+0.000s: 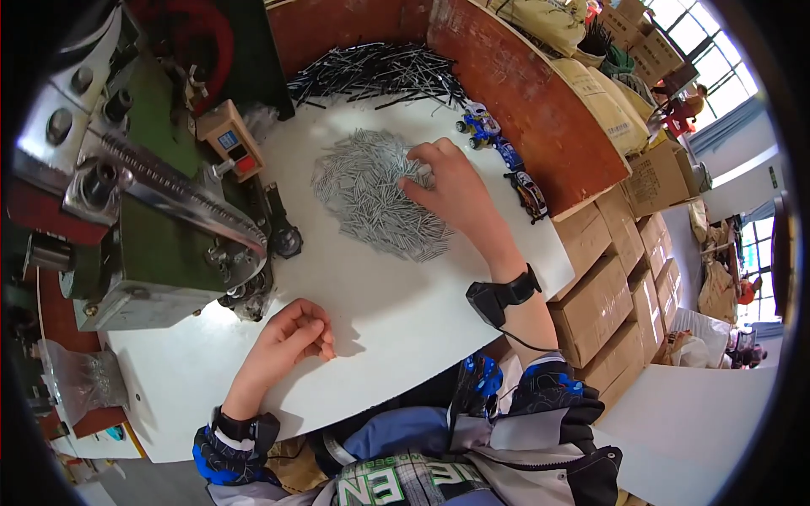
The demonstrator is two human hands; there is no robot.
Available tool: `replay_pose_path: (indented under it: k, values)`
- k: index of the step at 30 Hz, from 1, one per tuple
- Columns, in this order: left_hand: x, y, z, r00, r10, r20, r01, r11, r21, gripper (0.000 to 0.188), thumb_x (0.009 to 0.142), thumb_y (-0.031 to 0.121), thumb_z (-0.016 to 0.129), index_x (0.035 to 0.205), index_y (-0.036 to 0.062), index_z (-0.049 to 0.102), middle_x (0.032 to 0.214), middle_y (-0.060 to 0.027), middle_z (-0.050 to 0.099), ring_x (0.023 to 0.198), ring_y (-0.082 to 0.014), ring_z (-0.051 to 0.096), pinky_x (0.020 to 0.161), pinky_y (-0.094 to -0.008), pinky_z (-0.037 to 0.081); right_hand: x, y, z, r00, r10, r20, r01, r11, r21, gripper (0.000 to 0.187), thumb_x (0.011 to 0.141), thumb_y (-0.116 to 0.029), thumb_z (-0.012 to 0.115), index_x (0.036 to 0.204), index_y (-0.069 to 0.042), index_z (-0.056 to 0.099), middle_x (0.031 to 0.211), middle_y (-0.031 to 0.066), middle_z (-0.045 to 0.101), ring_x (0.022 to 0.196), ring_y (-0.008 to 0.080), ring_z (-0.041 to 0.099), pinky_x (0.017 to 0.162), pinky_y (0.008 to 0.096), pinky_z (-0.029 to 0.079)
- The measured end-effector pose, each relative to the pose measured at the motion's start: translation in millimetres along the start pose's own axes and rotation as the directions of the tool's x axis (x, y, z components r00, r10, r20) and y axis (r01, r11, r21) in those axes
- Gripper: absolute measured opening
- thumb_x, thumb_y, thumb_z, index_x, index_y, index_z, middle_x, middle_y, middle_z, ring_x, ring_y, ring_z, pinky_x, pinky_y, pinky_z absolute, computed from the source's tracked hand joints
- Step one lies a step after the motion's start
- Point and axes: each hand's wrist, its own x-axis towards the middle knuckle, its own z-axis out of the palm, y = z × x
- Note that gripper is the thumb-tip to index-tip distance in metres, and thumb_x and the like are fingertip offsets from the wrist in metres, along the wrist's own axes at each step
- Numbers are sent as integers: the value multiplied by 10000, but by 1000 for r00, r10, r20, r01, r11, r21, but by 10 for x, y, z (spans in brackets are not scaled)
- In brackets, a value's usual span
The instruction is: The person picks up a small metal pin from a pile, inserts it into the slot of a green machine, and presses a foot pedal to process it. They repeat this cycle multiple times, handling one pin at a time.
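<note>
A wide heap of short, thin grey metal pins (363, 198) lies on the white tabletop (396, 316). Over the right side of that heap reaches my right hand (453, 187), its thumb and bent forefinger apart, with nothing visible between them. My left hand (291, 341) hovers low above the table near its front edge, beside the green machine. Its fingers are curled in with the thumb against them; whatever they may hold is hidden. Each wrist carries a black strap, the right one with a black box (487, 304).
A green machine (160, 270) with a curved metal rail (181, 185) stands at left. Black thin rods (380, 72) lie behind the pins. Toy cars (483, 126) line the red-brown board (523, 101). Cartons (603, 308) are stacked at right; a clear bag (84, 379) hangs at left.
</note>
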Motion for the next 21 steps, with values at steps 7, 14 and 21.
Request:
replay_pose_path:
  k: [7,14,21]
  values:
    - [-314,52,-50,991,127,-40,-123,987,99,141,951,119,514,1064,34,513,934,-82,609,785,-174,596,722,-283,508,75,101,113,999,-42,10,41,997,68,349,807,-231,727,1068,-22,625,999,122,607,830,247,598,761,331,500]
    - [-1232,-63,-738,765,371,-527,-217,918,331,231,932,125,539,1141,29,565,1081,-83,630,925,-156,618,785,-279,499,85,57,-69,1000,-14,-13,14,1000,27,290,825,-202,708,1052,-34,640,971,82,631,777,197,575,675,300,466]
    - [-1410,163,-1637,477,717,-507,65,547,835,531,955,332,517,1388,38,430,1457,-168,397,1357,-305,365,1053,-454,344,124,230,25,999,35,3,-35,999,39,255,869,-209,669,1048,-31,635,935,67,640,767,151,581,662,271,471]
